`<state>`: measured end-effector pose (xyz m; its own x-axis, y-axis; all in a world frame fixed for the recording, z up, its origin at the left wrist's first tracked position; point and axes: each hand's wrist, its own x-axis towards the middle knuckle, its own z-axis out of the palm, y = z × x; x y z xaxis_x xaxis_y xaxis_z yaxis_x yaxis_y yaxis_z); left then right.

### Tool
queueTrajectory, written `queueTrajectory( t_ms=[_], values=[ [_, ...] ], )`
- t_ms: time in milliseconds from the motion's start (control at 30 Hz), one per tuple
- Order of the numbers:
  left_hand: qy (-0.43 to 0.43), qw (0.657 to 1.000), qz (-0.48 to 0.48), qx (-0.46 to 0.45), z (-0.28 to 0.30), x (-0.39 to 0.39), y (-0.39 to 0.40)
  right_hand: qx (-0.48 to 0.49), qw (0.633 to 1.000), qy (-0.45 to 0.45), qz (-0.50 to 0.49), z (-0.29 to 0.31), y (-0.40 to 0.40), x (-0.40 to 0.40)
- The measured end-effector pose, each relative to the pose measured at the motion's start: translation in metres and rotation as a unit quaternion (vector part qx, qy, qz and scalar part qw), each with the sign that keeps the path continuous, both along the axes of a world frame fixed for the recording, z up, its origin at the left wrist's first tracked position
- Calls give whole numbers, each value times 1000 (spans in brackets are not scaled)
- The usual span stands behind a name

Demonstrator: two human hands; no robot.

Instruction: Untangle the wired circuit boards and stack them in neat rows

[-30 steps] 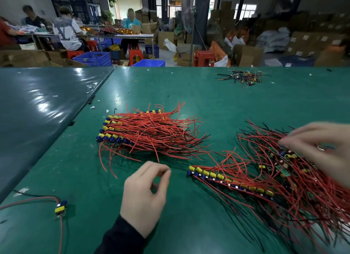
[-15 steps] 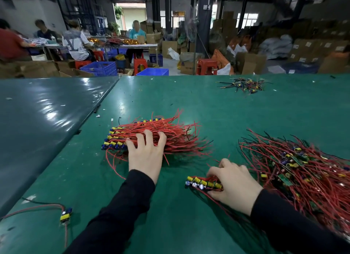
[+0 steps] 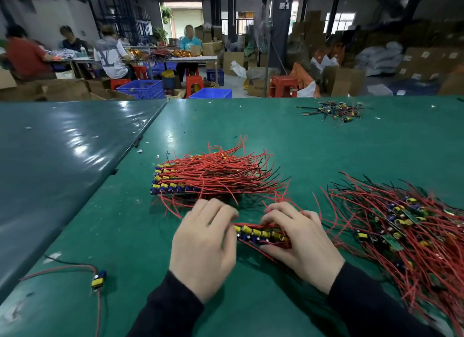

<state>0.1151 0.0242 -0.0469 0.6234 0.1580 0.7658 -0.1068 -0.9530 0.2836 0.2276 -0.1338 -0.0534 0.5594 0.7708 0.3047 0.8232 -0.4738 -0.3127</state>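
Note:
A short row of small circuit boards point(image 3: 261, 233) with yellow and blue parts and red wires lies between my two hands. My right hand point(image 3: 298, 243) grips its right end, fingers curled over the wires. At the row's left end is my left hand point(image 3: 203, 246), blurred, with its fingers touching that end. Just beyond sits a neat stack of boards point(image 3: 175, 180) with its red wires point(image 3: 226, 175) fanned to the right. A tangled heap of boards and red wires point(image 3: 401, 226) lies at the right.
A single board point(image 3: 98, 279) with red and black leads lies at the near left. A small pile of wire scraps point(image 3: 334, 110) sits far back on the green table point(image 3: 251, 125). A darker table point(image 3: 50, 160) adjoins on the left. People work at tables beyond.
My left hand has left the neat stack and come back to the left end of the short row. My right hand still holds that row, which now sits closer to the stack.

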Motion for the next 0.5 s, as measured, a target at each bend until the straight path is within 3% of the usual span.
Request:
queueTrajectory(
  t_ms=[67, 133, 167, 367, 500],
  values=[
    [67, 978, 4, -199, -14, -2, -2, 23, 1000, 7, 4, -2, 0, -3],
    [121, 912, -29, -392, -22, 0, 1, 38, 999, 9, 8, -3, 0, -6],
    [140, 886, -50, -439, -24, 2, 4, 44, 999, 7, 11, -4, 0, -7],
    [151, 745, -173, -626, -25, 1, 10, 65, 997, 24, 37, -1, -4, -5],
    [185, 753, -238, -585, -22, -4, 9, 62, 993, 71, 74, 6, -7, -4]
  ],
)
